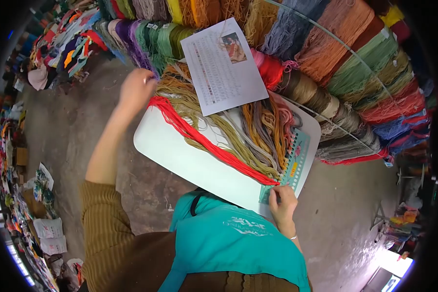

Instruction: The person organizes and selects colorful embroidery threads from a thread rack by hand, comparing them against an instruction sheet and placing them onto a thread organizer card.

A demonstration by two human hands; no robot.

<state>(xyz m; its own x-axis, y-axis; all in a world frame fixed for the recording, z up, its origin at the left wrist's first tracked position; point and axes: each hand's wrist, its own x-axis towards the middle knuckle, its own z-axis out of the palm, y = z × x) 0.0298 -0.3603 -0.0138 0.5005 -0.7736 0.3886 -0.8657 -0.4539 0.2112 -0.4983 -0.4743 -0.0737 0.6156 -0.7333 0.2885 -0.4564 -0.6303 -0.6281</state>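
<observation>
A bundle of red thread (204,136) lies slantwise across a white board (155,141). My right hand (283,204) pinches at its lower end, beside a teal card with holes (301,146) along the board's right edge. Just above the red thread's far end is my left hand (135,90), its fingers curled and slightly blurred; what they hold, if anything, is hidden. Olive thread (207,124) and brown-orange thread (267,129) also run toward the holed card. A printed sheet (219,73) with a small picture and rows of text covers part of the threads.
Hanks of coloured thread (336,39) are packed behind the board, with strings across some of them. Piled coloured material (73,44) stands at far left. White bags (48,233) sit at lower left on the concrete floor (58,131). My teal apron (233,238) meets the board's near edge.
</observation>
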